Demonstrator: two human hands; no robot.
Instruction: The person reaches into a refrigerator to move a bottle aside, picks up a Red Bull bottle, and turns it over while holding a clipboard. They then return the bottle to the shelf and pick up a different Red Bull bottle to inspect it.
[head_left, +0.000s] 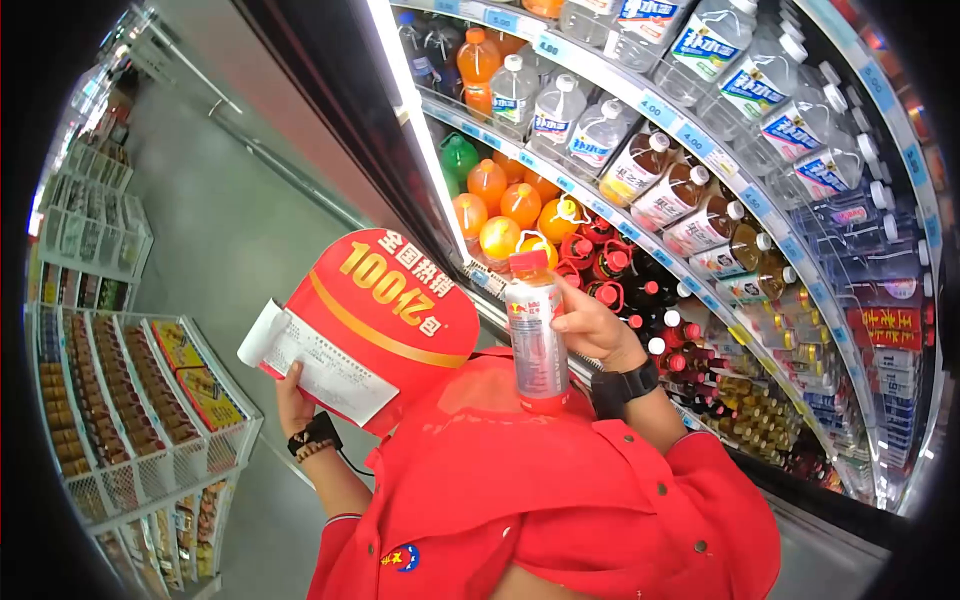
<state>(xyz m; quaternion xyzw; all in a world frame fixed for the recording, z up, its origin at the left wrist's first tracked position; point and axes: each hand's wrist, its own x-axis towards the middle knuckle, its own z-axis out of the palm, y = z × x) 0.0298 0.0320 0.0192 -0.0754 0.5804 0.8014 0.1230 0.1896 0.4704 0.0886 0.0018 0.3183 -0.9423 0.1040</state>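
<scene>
My right hand [600, 325] is wrapped round a drink bottle [538, 335] with a red cap and a silver-and-red label. The bottle is upright in front of my red jacket [560, 480], its label facing me. At the left, my left hand [292, 405] grips a red cardboard sign [400, 290] with gold and white lettering by its lower edge. A white printed paper sheet [335, 372] lies against the sign, its left end curled. My left thumb presses on the sheet; the fingers behind are hidden.
A lit drinks cooler [570, 185] fills the right side, its shelves packed with bottles and price strips. Large orange bottles [500, 238] stand just beyond my right hand. Across the grey aisle floor [205, 230] are display racks [150, 400] of packaged goods.
</scene>
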